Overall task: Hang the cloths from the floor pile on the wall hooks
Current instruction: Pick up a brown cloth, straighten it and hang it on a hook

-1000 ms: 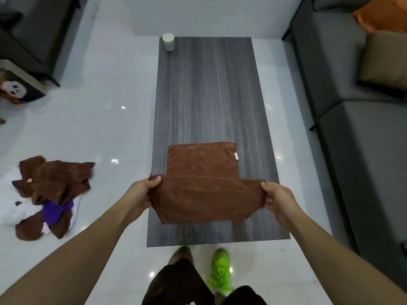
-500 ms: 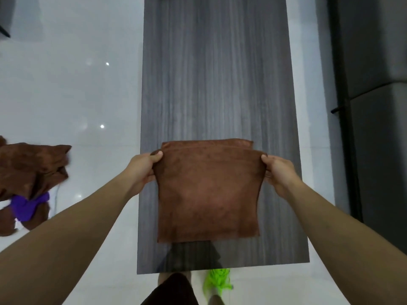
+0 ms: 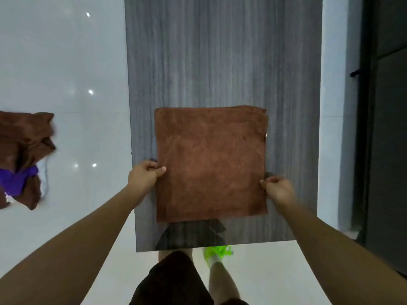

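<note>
— Glossy white floor tiles [image 3: 66,62] fill the left side and throw back small points of light. What stands on them?

— One long worktop [image 3: 220,51] of grey streaked wood grain, running from near to far. At the far right edge is a dark grey piece of furniture [image 3: 387,128].

— And the cloth?

— One brown cloth [image 3: 211,164] lies folded flat into a square on the near half of the worktop, with a small white tag at its right edge. Left hand [image 3: 144,178] pinches its left edge, thumb on top; right hand [image 3: 278,189] pinches its right edge in the same grip.

— Where is the pile?

— On the floor at the left edge: crumpled brown cloths [image 3: 24,139] with a purple cloth [image 3: 16,180] among them, well apart from the worktop. Near the worktop's close end is a bright green shoe [image 3: 217,253].
</note>
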`<state>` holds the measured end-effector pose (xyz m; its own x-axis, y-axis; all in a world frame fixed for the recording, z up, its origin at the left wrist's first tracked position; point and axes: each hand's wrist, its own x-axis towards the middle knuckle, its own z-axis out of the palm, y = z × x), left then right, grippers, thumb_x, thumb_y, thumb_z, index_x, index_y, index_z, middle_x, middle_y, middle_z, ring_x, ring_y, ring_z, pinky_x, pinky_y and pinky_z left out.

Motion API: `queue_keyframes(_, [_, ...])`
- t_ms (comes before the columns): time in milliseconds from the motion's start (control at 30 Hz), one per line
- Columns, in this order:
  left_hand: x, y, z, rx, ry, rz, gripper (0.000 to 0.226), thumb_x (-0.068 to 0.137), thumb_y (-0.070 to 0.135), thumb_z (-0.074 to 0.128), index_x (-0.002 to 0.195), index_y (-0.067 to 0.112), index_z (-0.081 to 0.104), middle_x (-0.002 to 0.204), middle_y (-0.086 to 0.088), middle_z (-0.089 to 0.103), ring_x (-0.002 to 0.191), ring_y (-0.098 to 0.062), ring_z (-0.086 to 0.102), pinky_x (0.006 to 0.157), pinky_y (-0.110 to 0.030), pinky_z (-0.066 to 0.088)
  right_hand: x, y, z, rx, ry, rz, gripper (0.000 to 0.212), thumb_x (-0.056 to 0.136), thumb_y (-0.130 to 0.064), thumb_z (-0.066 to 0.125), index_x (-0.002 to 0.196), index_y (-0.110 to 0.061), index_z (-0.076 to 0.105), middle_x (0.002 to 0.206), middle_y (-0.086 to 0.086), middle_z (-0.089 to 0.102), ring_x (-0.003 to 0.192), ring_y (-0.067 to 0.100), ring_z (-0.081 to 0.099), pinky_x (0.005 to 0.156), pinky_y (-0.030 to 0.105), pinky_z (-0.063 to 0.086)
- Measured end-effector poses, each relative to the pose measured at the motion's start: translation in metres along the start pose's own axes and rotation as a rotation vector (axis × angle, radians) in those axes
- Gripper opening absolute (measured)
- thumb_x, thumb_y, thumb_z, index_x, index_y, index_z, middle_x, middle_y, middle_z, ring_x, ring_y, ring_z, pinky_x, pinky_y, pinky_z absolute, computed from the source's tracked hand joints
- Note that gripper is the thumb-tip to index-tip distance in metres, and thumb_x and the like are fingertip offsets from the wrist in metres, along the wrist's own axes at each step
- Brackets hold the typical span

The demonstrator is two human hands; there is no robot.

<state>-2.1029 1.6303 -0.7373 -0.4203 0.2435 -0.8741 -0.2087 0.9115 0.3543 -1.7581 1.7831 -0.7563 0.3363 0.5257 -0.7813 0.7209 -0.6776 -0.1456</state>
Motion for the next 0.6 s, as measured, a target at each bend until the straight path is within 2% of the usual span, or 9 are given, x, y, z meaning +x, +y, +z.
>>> queue_keyframes(67, [-0.011, -0.027, -0.002, 0.052, 0.019, -0.032, 0.018, 0.086, 0.028, 0.078, 0.09, 0.013, 0.07, 0.093, -0.007, 0.071, 0.093, -0.027, 0.067, 0.092, -0.043, 0.055, -0.021, 0.015, 0.002, -0.003, 0.025, 0.031, 0.023, 0.081, -0.024, 0.078, 0.066, -0.017, 0.062, 0.083, 0.012, 0.072, 0.088, 0.033, 0.069, 0.087, 0.045, 0.056])
queue_keyframes(267, [-0.042, -0.101, 0.005, 0.141, 0.021, -0.105, 0.013, 0.087, 0.029, 0.076, 0.079, 0.019, 0.073, 0.088, -0.007, 0.072, 0.093, -0.031, 0.067, 0.093, -0.05, 0.055, -0.04, 0.073, 0.013, -0.036, 0.014, 0.049, 0.027, 0.08, -0.028, 0.079, 0.064, -0.018, 0.06, 0.087, 0.012, 0.073, 0.088, 0.031, 0.068, 0.084, 0.038, 0.052])
queue_keyframes(400, [-0.063, -0.129, 0.021, 0.092, 0.054, -0.124, 0.015, 0.092, 0.029, 0.071, 0.082, 0.017, 0.071, 0.091, -0.009, 0.07, 0.092, -0.032, 0.066, 0.093, -0.051, 0.055, -0.05, 0.099, 0.016, 0.084, -0.023, 0.038, 0.025, 0.079, -0.026, 0.079, 0.069, -0.02, 0.057, 0.076, 0.005, 0.065, 0.079, 0.028, 0.065, 0.085, 0.045, 0.055])
queue_keyframes(500, [-0.076, -0.14, 0.031, 0.008, 0.113, -0.132, 0.018, 0.093, 0.03, 0.069, 0.083, 0.015, 0.071, 0.09, -0.01, 0.071, 0.088, -0.031, 0.068, 0.092, -0.05, 0.057, -0.059, 0.109, 0.013, 0.214, -0.058, 0.03, 0.028, 0.087, -0.016, 0.074, 0.067, -0.017, 0.054, 0.068, 0.006, 0.061, 0.068, 0.023, 0.058, 0.076, 0.041, 0.051])
queue_keyframes(600, [-0.094, -0.146, 0.041, -0.062, 0.113, -0.132, 0.02, 0.095, 0.028, 0.067, 0.086, 0.011, 0.07, 0.091, -0.011, 0.072, 0.085, -0.029, 0.068, 0.089, -0.047, 0.058, -0.062, 0.124, 0.009, 0.268, -0.068, 0.015, 0.024, 0.091, -0.019, 0.07, 0.072, -0.015, 0.056, 0.08, 0.017, 0.067, 0.073, 0.024, 0.059, 0.075, 0.045, 0.052])
